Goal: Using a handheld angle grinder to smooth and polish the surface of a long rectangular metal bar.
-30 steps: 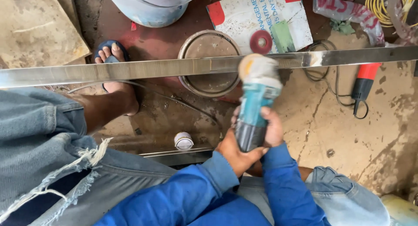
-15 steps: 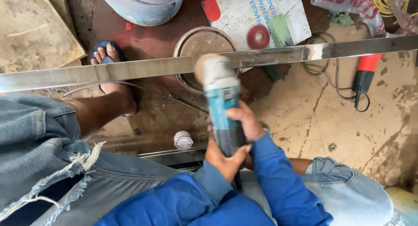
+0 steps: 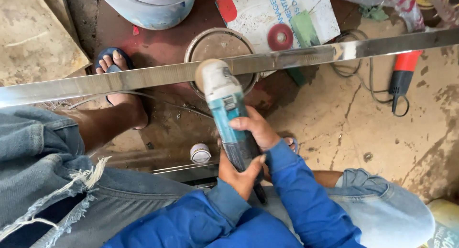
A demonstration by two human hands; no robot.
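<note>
Seated person working an angle grinder [image 3: 224,104] against a long polished steel strip [image 3: 143,77], seen from above. The strip runs nearly level across the whole view, from the left edge to the upper right corner, above a stained concrete floor [image 3: 349,128]. The grinder's pale head meets the strip's near edge just left of the middle, directly over a round metal tin [image 3: 210,44] that stands on the floor beneath.

The right hand [image 3: 256,128] is closed around the teal body behind the head, fingers wrapped over the top. The left hand [image 3: 239,174] grips the dark rear of the body, thumb up along its side. Both sleeves are blue.

For sound work the wheel should probably sit flat and travel evenly along the strip, the two hands sharing the load, rear hand steering and front hand pressing lightly; lingering in one place would likely gouge or discolour the bright face. Whether the wheel is actually turning cannot be told from this view.

A sandalled foot [image 3: 119,85] rests under the strip at left and is best held clear of the wheel's path. A red-handled tool [image 3: 404,71] with its cord lies on the floor at right; a red disc [image 3: 280,36] lies on a printed sheet beyond the strip.
</note>
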